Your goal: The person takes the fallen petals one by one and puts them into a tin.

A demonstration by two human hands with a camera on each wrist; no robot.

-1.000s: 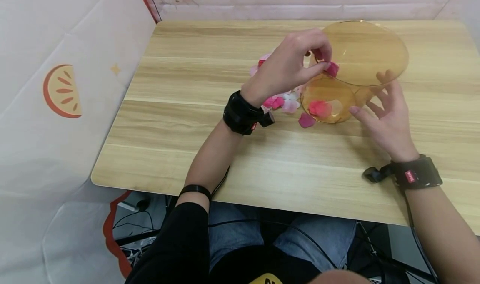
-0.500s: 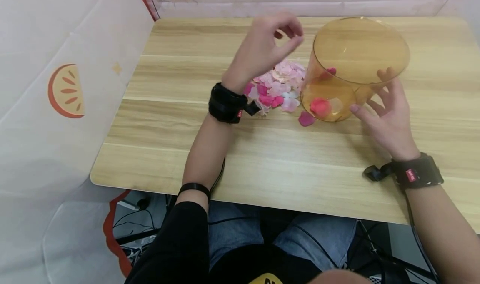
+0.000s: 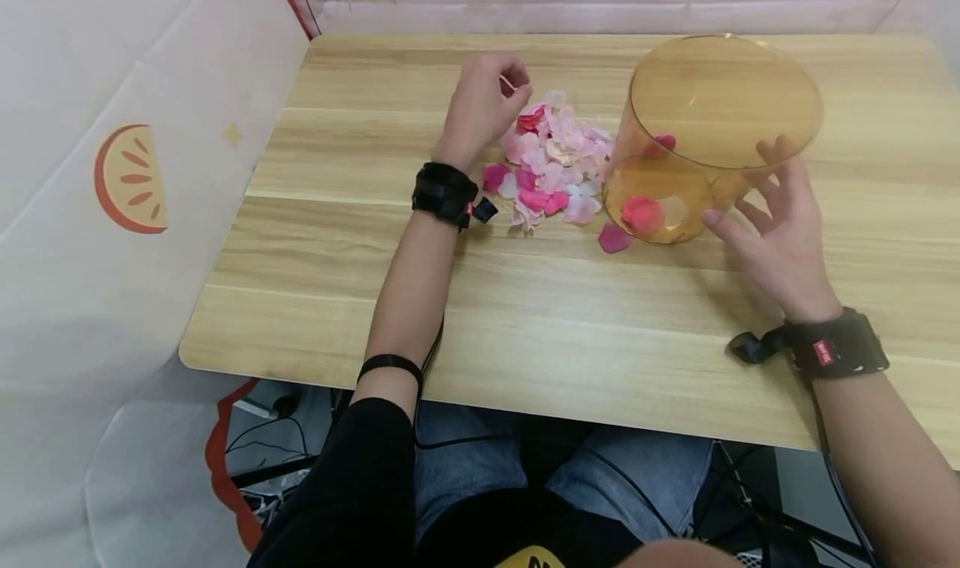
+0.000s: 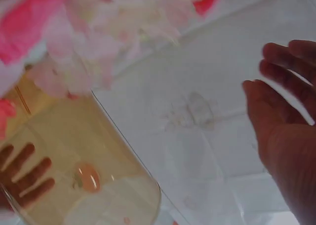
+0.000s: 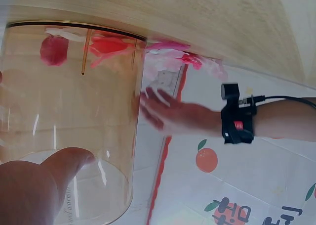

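A tall amber see-through container stands on the wooden table, with a few red and pale petals at its bottom. My right hand rests against its right side, fingers straight and the thumb at the front. Left of it lies a pile of pink, white and red petals. My left hand hovers at the pile's far left edge, relaxed and empty. The left wrist view shows that hand holding nothing. In the right wrist view my thumb presses on the container wall.
One loose pink petal lies on the table just in front of the container. Printed white fabric walls enclose the table on the left and at the back. The table's near edge runs just above my knees.
My left hand pinched a red petal at the container's rim, let it drop inside, then drew back left and came down to the pile. The right hand and container stayed put.
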